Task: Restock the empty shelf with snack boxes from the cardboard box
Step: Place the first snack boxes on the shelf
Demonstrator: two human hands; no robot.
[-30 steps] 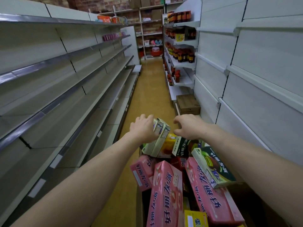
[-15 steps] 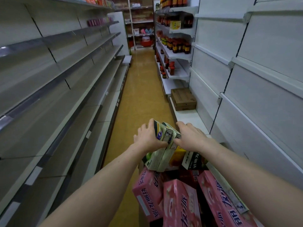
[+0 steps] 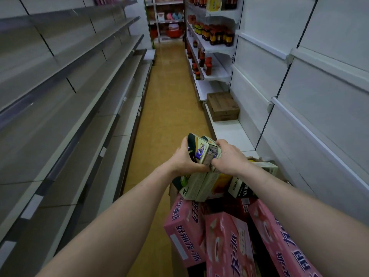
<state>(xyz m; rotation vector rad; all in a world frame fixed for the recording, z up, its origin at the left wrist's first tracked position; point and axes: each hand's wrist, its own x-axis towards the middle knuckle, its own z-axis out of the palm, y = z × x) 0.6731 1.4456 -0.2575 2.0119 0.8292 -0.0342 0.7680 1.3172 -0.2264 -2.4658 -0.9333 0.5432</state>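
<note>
Two cream snack boxes (image 3: 205,152) stand tilted at the far end of the cardboard box (image 3: 171,191), side by side. My left hand (image 3: 184,158) grips them from the left and my right hand (image 3: 229,156) grips them from the right, fingers curled over their top ends. Below them lie pink snack boxes (image 3: 227,242), a dark box (image 3: 239,186) and a yellow one, partly hidden under my forearms. The empty grey shelves (image 3: 65,108) run along the left side of the aisle.
White empty shelving (image 3: 299,80) lines the right side. A closed brown carton (image 3: 222,105) sits on its bottom shelf farther ahead. Bottles and jars (image 3: 215,35) fill shelves beyond it. The yellow floor (image 3: 165,100) of the aisle stretches ahead.
My right hand has come in from the right and closed on the cream boxes beside my left hand. Both hands have lifted the boxes' top ends. The view has tilted downward.
</note>
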